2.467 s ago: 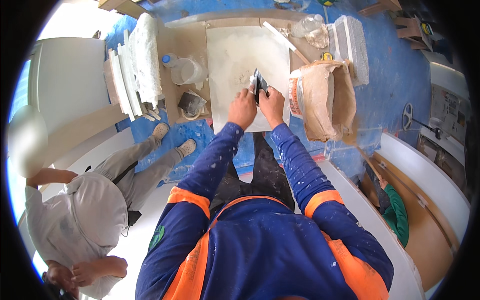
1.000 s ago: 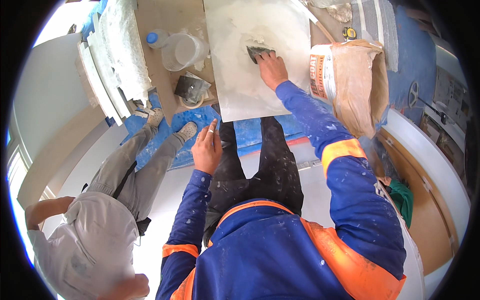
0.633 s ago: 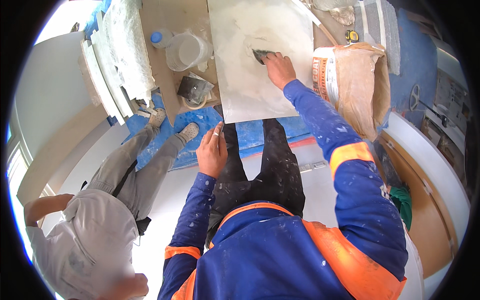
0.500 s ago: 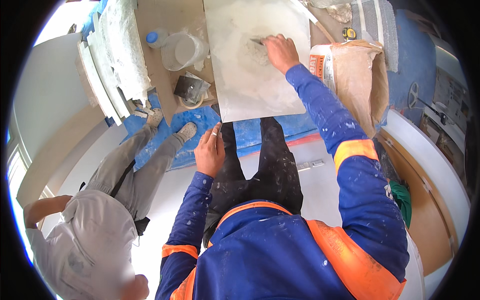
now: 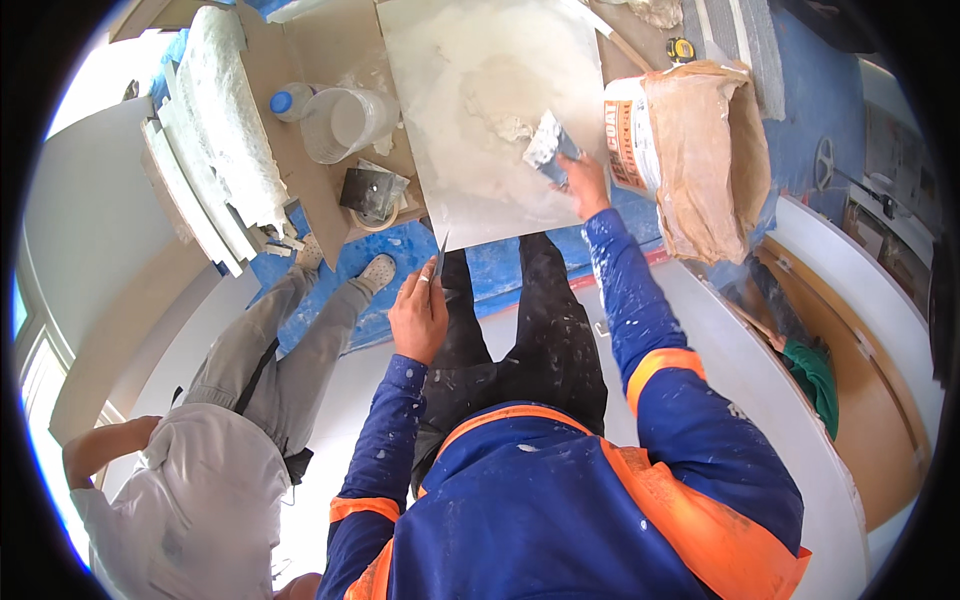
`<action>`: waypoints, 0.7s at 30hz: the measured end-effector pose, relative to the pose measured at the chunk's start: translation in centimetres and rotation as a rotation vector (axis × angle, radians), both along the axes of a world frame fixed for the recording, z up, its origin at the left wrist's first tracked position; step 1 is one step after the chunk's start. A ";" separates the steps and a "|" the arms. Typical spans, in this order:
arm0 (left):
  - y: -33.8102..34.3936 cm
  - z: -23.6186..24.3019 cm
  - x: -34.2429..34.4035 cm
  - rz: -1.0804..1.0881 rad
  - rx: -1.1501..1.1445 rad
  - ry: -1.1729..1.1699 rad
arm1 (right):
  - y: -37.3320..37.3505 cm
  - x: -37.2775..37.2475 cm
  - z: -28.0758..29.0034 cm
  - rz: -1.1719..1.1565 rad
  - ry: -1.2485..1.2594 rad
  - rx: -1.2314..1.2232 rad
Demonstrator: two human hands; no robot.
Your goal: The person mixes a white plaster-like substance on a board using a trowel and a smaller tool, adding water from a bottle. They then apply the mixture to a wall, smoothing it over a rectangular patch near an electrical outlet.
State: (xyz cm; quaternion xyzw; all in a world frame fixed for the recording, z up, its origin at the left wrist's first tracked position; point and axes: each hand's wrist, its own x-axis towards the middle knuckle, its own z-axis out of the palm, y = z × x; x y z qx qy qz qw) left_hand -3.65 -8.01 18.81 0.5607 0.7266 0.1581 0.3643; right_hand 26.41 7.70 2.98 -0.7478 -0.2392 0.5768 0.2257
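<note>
My right hand [image 5: 585,185] grips a dark putty knife [image 5: 551,148] with white paste on its blade, over the right half of a pale square board [image 5: 440,120] smeared with mixed paste [image 5: 505,120]. My left hand [image 5: 418,315] holds a thin flat metal blade [image 5: 438,268], seen edge-on, below the board's lower left corner. Left of the board stand a clear plastic tub [image 5: 340,130] and a bottle with a blue cap [image 5: 290,103], above dark square blades [image 5: 370,190] and a tape roll. An open paper sack [image 5: 705,160] stands right of the board.
A co-worker in a white shirt [image 5: 195,490] stands at my left; another in a green sleeve [image 5: 810,385] is low at my right. White strips and wrapped panels [image 5: 220,120] lie upper left. A tape measure [image 5: 680,50] sits above the sack, and blue sheeting [image 5: 395,250] covers the floor.
My right hand has moved down from the board's middle, and its knife now shows a paste-coated blade. Earlier both hands were together on the board; my left hand has since dropped below it.
</note>
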 end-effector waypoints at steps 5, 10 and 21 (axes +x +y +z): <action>0.0 -0.4 -0.2 -0.028 -0.003 -0.007 | -4.6 -3.2 -5.2 -0.574 0.680 -0.045; -0.1 -0.1 -0.2 -0.035 -0.048 -0.008 | 1.8 -7.9 -5.5 -0.690 0.760 0.145; -0.1 0.6 0.2 -0.008 -0.040 -0.029 | 5.3 -7.2 0.0 0.901 -0.915 0.856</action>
